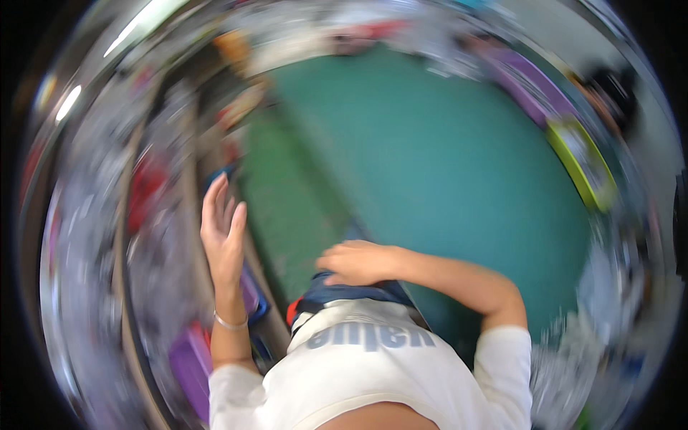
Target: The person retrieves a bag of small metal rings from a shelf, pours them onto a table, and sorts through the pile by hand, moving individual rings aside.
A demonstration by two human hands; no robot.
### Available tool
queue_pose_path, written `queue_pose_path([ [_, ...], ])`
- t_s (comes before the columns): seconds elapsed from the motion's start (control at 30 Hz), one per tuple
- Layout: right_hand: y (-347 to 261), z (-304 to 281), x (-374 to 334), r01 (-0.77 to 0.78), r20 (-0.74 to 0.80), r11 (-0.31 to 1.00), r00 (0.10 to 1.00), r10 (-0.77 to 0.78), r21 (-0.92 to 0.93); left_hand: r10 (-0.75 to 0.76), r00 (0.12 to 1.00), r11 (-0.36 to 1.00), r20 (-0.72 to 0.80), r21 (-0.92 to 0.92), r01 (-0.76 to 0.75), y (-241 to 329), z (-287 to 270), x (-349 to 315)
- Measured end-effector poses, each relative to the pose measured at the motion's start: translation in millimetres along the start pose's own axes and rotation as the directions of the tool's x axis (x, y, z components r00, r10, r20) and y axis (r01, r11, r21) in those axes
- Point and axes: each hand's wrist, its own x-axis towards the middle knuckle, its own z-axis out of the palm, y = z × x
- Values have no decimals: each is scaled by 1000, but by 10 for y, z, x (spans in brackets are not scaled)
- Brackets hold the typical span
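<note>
Beside a teal surface (459, 158) and blurred shelving (192, 186), the left hand (226, 233) stands upright, fingers parted, apparently empty; dark blue trousers (365, 292) show to its right, below the curled right hand (355, 261), its grip unclear.

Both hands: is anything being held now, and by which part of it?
The left hand is open and appears empty. The right hand curls near the dark-blue garment; whether it grips anything cannot be told.

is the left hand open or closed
Open: the left hand's fingers stretch out, the thumb stands apart from them, and nothing shows in its grasp.
</note>
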Motion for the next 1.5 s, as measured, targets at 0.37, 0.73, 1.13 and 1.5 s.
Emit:
queue_pose_path([
  [0.37,-616,808,-2298,-252,-727,686,-322,606,683,208,320,978,924,-193,-80,-32,2177,-478],
  [0.73,-1531,2504,-4019,-39,-37,591,-999,-16,806,110,176,960,978,-150,237,-329,2382,-488],
  [1.13,-1376,2093,-3895,-460,-247,288,-797,-552,840,171,114,909,979,-201,365,-404,2384,-485],
  [1.5,-1636,1354,-3129,-619,-548,-46,-656,-518,784,303,-60,881,951,-256,397,-40,2577,-793],
])
